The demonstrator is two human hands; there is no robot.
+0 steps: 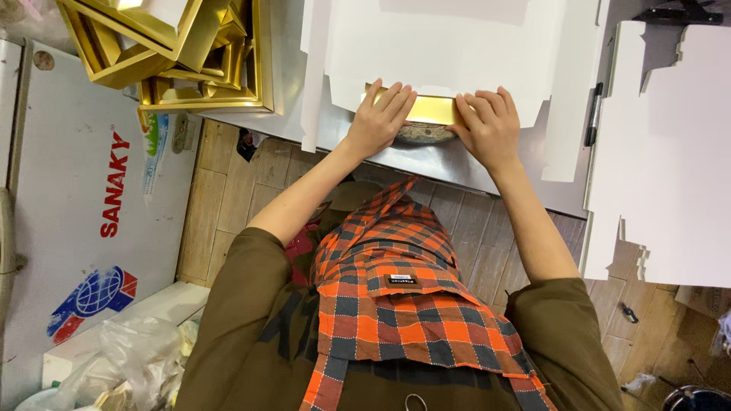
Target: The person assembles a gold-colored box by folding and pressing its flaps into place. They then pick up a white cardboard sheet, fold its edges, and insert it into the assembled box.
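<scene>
Fingers [392, 97] of our left hand [378, 118] lie flat, together, pressing narrow gold cardboard strip [432, 109]; right hand [489, 125] likewise, fingers slightly spread. Strip sits on white die-cut cardboard sheet [457, 46] at near edge of grey metal bench [449, 161] (stacked gold box frames [190, 53] far left).

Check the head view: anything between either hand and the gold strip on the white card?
Nothing visible. The left hand and right hand both lie directly on the gold strip, pressing it against the white card sheet.
</scene>
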